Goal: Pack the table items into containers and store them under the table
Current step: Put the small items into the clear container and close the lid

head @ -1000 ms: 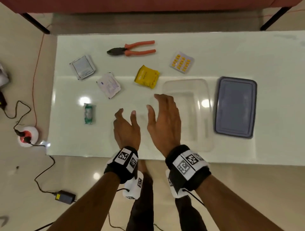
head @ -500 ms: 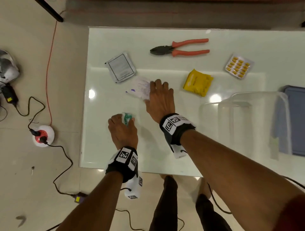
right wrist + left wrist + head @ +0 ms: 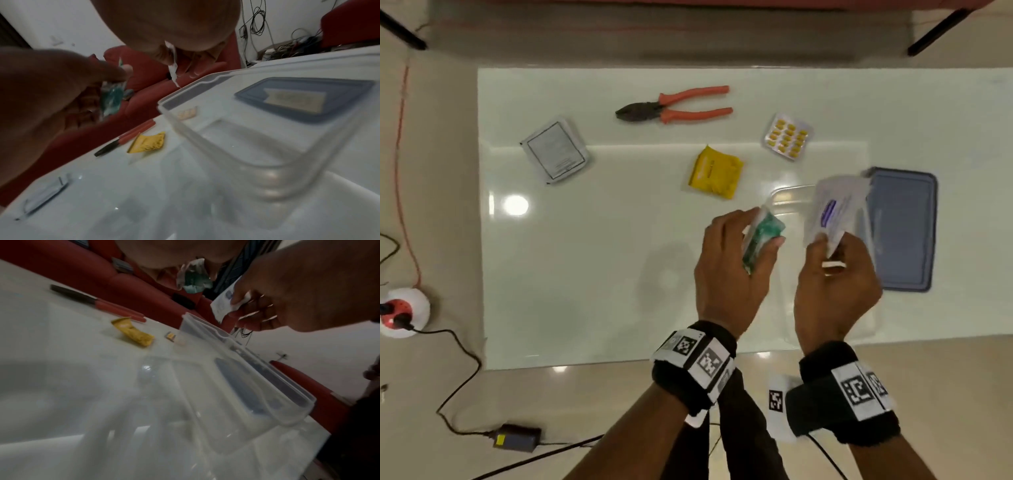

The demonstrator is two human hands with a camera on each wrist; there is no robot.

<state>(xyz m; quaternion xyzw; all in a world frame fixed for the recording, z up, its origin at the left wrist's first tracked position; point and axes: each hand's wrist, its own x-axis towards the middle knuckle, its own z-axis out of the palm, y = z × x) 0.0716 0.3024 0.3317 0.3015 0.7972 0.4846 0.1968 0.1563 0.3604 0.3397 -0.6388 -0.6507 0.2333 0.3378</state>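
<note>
My left hand point(image 3: 736, 260) holds a small green packet point(image 3: 762, 236) above the left rim of the clear plastic container point(image 3: 787, 195). Over the container's open middle, my right hand point(image 3: 835, 270) pinches a white sachet point(image 3: 835, 209) with blue print by its lower edge. The left wrist view shows the green packet point(image 3: 195, 280) in my fingers and the white sachet point(image 3: 223, 305) in the other hand, both above the container point(image 3: 242, 379). In the right wrist view the same container point(image 3: 246, 134) sits below both hands, and nothing shows inside it.
A blue-grey lid point(image 3: 900, 229) lies right of the container. On the table point(image 3: 585, 274) remain orange-handled pliers point(image 3: 678, 106), a yellow pouch point(image 3: 715, 173), a blister pack of orange pills point(image 3: 787, 137) and a white square sachet point(image 3: 554, 150). Cables and a power adapter point(image 3: 517, 438) lie on the floor.
Both hands lifted their items off the table's left part and carried them right, over the clear container. The head view shifted right with them.
</note>
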